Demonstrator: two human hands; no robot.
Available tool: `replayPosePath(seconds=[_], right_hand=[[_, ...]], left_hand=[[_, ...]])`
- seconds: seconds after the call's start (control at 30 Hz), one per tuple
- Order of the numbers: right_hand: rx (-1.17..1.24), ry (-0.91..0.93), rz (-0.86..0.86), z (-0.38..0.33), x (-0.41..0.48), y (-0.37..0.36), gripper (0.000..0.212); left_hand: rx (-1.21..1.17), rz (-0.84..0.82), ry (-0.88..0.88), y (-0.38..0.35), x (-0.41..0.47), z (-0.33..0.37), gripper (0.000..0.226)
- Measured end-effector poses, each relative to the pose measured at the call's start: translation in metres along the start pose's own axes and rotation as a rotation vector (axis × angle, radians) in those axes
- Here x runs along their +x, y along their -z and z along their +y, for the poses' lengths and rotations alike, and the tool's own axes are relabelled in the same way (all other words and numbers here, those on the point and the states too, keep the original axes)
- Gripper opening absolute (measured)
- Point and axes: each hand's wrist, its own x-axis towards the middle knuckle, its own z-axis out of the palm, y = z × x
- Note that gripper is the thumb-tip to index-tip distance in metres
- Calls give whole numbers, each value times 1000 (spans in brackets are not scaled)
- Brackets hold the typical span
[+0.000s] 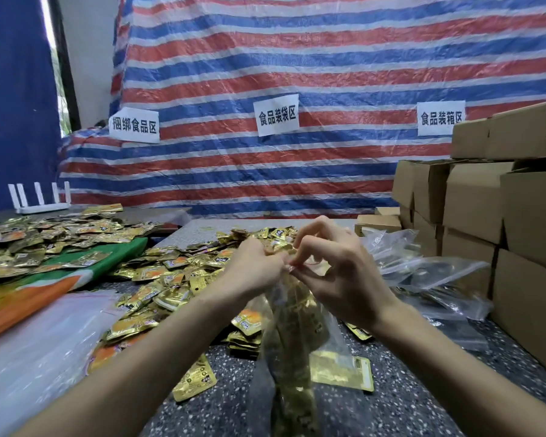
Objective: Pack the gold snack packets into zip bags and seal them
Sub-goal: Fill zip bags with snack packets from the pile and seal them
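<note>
The left hand (255, 270) and right hand (344, 279) pinch the mouth of the packed zip bag (292, 361) over the near edge of the tabletop (407, 411) (gold snack packets (300, 307) inside); pressing the strip end to end should seal it.

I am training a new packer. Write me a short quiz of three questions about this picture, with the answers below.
1. True or false: the zip bag, pinched at its top by the left hand and the right hand, is empty.
2. The cardboard boxes are stacked: A) at the person's right; B) at the person's left; C) between the two hands.
3. Fill in: ___ paper signs hang on the striped tarp.
Key: 1 false, it holds gold snack packets; 2 A; 3 three.
</note>
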Motion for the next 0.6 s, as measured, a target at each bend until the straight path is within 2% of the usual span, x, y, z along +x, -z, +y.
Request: replayPosePath(seconds=[0.1,0.13,0.23,0.3,0.33,0.4,0.5,0.6], right_hand=[[-34,-82,56,-1,-4,4,17],[-46,-123,57,0,-5,6,16],[-133,-213,33,5,-10,10,13],[-134,-205,21,6,-13,12,12],[-128,-195,2,6,-14,12,12],[-112,-192,-38,6,-13,14,14],[33,-239,-200,12,-8,23,22],[217,-279,-486,20,-6,40,12]], left_hand=[[108,-114,-51,15,-3,-6,73],[165,-173,-105,21,-6,-10,74],[259,-326,-320,39,-15,-26,40],[252,-323,-387,46,-14,-36,12],[261,-284,-396,48,-14,-38,7],[252,-204,-396,50,-12,-38,11],[145,-177,-382,56,-11,-36,13],[153,-146,-461,61,-14,-35,19]])
